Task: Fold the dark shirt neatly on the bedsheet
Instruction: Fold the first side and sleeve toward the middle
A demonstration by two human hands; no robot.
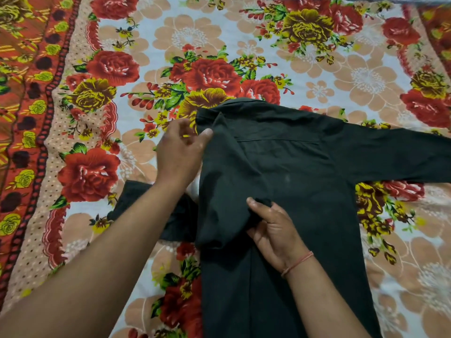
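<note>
— Where is the shirt?

— The dark green-black cotton shirt (280,181) lies back-up on the floral red, yellow and peach bedsheet (170,45), collar away from me, one sleeve stretched out to the right.

— And your grip?

— My right hand (273,230) pinches a bunch of the cloth mid-back. My left hand (180,152) rests at the folded left edge, fingers loosely spread, holding nothing.
</note>
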